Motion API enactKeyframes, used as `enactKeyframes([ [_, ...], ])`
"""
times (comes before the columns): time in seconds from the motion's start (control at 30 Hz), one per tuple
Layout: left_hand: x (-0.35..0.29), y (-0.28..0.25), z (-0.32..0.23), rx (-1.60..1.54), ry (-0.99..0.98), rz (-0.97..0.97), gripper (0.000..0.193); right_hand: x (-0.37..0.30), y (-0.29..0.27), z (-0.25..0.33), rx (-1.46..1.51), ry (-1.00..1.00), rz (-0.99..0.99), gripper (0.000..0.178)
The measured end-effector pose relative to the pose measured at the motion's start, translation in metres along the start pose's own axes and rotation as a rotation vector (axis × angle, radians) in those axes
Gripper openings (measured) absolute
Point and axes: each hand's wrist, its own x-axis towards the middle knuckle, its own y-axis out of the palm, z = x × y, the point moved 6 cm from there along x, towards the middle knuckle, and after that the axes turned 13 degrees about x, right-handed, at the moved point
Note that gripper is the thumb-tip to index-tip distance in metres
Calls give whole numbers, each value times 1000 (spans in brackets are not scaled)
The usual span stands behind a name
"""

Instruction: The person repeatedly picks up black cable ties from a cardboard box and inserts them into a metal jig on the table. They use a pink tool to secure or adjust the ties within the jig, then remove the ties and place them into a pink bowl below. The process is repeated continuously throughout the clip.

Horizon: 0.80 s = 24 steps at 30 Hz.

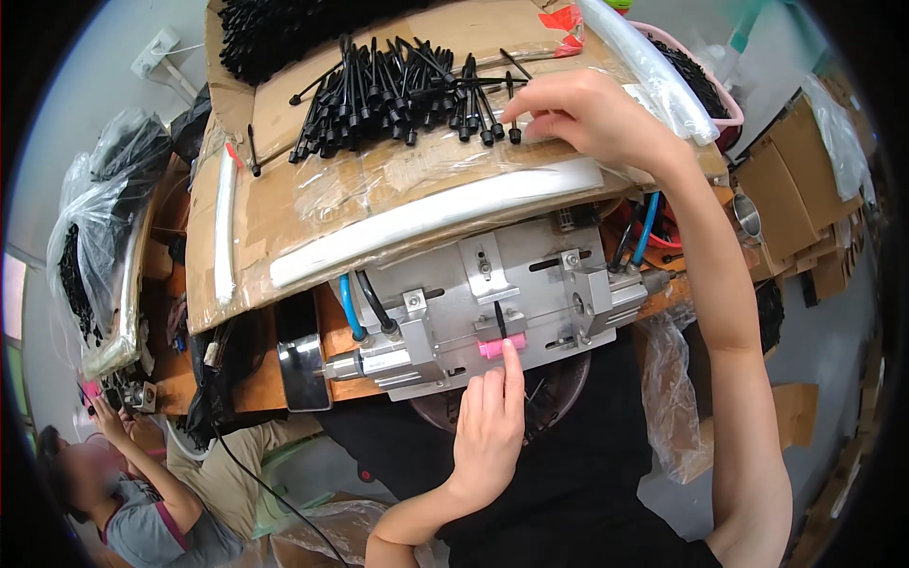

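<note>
My left hand (488, 431) reaches up from below, its index finger stretched out onto a small pink block (496, 347) at the front of a metal fixture (445, 312). Its other fingers are loosely bent and hold nothing visible. A thin black rod (500, 320) lies in the fixture's middle, its near end at the pink block. Farther off, my right hand (578, 112) hovers over the cardboard, thumb and index finger apart. Beside its fingertips is a single black plastic rod with a thick collared end (514, 131). A loose pile of such rods (374, 99) lies to its left.
Blue and black hoses (351, 312) run into the fixture's cylinders. White padded strips (426, 222) edge the cardboard (379, 185). A pink basket (729, 104) stands at far right. At left, a phone-like dark slab (303, 364) lies on the wooden table, and another person (142, 492) sits working.
</note>
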Motion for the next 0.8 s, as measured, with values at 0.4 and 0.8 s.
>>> enactKeyframes([
  [0.4, 58, -58, 25, 82, 118, -76, 65, -8, -5, 11, 55, -87, -127, 13],
  [0.8, 198, -90, 105, 226, 188, -313, 27, 32, 0, -25, -233, 45, 10, 15],
])
